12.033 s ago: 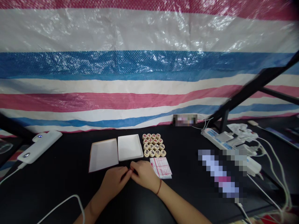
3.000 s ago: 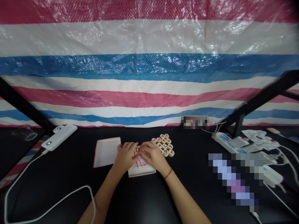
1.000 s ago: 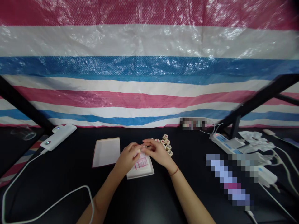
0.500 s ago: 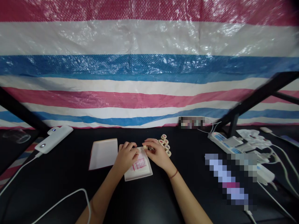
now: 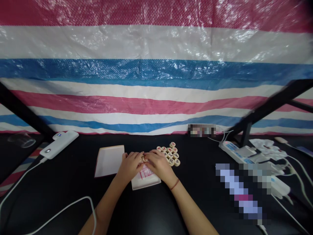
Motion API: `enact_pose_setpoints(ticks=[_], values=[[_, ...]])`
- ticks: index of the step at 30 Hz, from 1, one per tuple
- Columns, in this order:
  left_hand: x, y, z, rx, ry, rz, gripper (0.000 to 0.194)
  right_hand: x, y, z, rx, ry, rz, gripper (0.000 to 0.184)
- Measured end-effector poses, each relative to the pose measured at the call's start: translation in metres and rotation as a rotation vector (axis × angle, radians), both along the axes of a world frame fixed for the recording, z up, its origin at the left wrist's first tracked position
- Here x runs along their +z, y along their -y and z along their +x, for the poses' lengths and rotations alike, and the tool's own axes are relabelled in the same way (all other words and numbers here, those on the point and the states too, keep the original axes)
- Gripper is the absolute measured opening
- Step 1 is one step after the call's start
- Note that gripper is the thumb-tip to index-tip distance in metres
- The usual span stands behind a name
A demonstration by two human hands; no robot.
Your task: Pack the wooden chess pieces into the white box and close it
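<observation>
My left hand (image 5: 131, 165) and my right hand (image 5: 158, 163) meet over the far end of a shallow white box (image 5: 146, 185). Between their fingertips are round, pale Chinese chess pieces (image 5: 144, 159), partly hidden by the fingers. Both hands have curled fingers that touch these pieces. Inside the box shows a pinkish-red line drawing (image 5: 146, 173), half covered by my right hand. Just beyond my right hand, several more Chinese chess pieces (image 5: 170, 155) with red or dark characters lie grouped on the table, one apparently stacked higher at the back.
Left of my hands lies an open box lid (image 5: 110, 160). A white power bank (image 5: 60, 145) with a cable rests at the far left, near a clear cup (image 5: 22, 140). Power strips (image 5: 232, 150) and cables crowd the right side. A striped sheet (image 5: 146, 104) hangs behind the black table.
My right hand has moved left from the loose group to my left hand, bringing a Chinese chess piece over the box. More of the grouped pieces now show.
</observation>
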State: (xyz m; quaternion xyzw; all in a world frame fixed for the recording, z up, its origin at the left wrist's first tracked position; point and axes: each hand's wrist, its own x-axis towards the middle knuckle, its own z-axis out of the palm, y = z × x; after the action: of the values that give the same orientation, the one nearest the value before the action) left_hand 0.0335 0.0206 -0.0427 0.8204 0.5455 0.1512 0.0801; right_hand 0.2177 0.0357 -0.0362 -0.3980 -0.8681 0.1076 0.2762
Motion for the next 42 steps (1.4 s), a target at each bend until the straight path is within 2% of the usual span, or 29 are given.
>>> enact_pose_setpoints(ticks=[5,9,14,17,20,23,30,35,38,41,42], values=[[0.000,0.000,-0.001,-0.007,-0.013,-0.032,0.038,0.003,0.001,0.000,-0.065,0.068,0.013,0.014],[0.000,0.000,-0.001,-0.018,0.001,-0.030,0.038,0.002,0.004,-0.005,-0.049,0.090,-0.020,0.011],[-0.001,-0.001,-0.002,-0.027,0.009,-0.026,0.034,0.008,-0.006,0.012,-0.070,-0.115,-0.073,0.016],[0.001,-0.002,-0.003,-0.038,0.010,-0.050,0.032,0.014,-0.028,0.039,-0.251,-0.182,-0.064,0.019],[0.004,-0.004,-0.004,-0.045,0.020,-0.081,0.032,0.016,-0.056,0.065,-0.510,0.025,-0.120,0.028],[0.007,-0.005,-0.003,-0.050,0.023,-0.115,0.032,0.015,-0.077,0.077,-0.625,0.236,-0.269,0.039],[0.011,-0.007,0.008,-0.027,-0.019,-0.088,0.031,0.007,-0.096,0.077,-0.624,0.281,-0.407,0.036],[0.013,-0.008,0.012,-0.026,-0.081,-0.078,0.026,0.016,-0.097,0.081,-0.591,0.214,-0.393,0.022],[0.012,-0.007,0.009,-0.029,-0.078,-0.057,0.025,0.025,-0.084,0.079,-0.564,0.146,-0.338,0.018],[0.008,-0.006,0.007,-0.007,-0.039,0.017,0.029,0.026,-0.058,0.062,-0.470,0.010,-0.302,0.018],[0.007,-0.006,0.007,-0.003,-0.012,0.053,0.034,0.024,-0.048,0.054,-0.374,-0.158,-0.314,0.018]])
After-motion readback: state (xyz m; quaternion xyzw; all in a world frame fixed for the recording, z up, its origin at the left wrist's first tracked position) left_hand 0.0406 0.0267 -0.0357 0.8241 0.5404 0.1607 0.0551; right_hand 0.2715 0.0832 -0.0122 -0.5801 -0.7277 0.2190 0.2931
